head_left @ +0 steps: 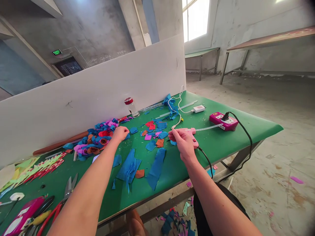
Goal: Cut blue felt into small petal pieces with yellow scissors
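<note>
My right hand (pixel 183 141) is closed around a pink glue gun (pixel 193 132) lying near the front edge of the green table (pixel 221 144); a glue stick pokes out of its back toward the right. My left hand (pixel 120 133) is curled at the edge of a heap of felt flowers (pixel 98 139) in blue, purple, red and brown, touching it; what its fingers hold is hidden. Between the hands lie blue, red, pink and brown felt scraps (pixel 155 132).
A pink power strip (pixel 223 121) with a black cable sits at the right. A white charger (pixel 198 109), a small jar (pixel 131 106), scissors (pixel 70 186), pliers and paper strips lie about. A white board backs the table. Scraps litter the floor.
</note>
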Motion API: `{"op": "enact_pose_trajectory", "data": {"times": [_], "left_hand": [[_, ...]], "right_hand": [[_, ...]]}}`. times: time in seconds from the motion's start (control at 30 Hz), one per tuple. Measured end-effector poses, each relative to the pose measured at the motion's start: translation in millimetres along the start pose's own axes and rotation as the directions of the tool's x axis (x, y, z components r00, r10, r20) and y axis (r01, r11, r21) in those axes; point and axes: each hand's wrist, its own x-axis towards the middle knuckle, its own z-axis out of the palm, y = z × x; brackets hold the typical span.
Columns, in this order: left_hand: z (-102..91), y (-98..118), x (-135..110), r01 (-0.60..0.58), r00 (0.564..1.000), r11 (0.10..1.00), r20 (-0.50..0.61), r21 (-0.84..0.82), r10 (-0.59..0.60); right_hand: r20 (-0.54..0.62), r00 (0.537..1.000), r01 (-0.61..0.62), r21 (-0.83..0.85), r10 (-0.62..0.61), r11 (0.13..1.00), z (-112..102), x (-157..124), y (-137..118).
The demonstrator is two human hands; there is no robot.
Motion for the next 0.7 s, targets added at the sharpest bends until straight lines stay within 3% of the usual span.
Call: {"op": "enact_pose_trajectory", "data": {"times": [0.2,0.4,0.53,0.7], "left_hand": [[7.3,-2,-9,0.058,0.997,0.998,0.051,0.022,-0.059],[1.9,8,-17,0.014,1.000,1.000,0.015,-0.010,-0.013],[-9.0,37,-34,-0.144,0.989,0.987,-0.041,-0.070,0.141],[-1.6,83,-74,-0.405,0.910,0.893,0.009,-0.198,0.415]], "right_hand": [[-0.030,0.999,0.011,0.007,-0.011,1.000,-7,5,-3],[-0.075,0.997,0.018,0.025,-0.016,1.000,-8,6,-7],[-0.086,0.996,0.036,0.027,-0.034,0.999,-7,7,-7],[-0.050,0.999,0.016,0.031,-0.014,0.999,-6,6,-4]]}}
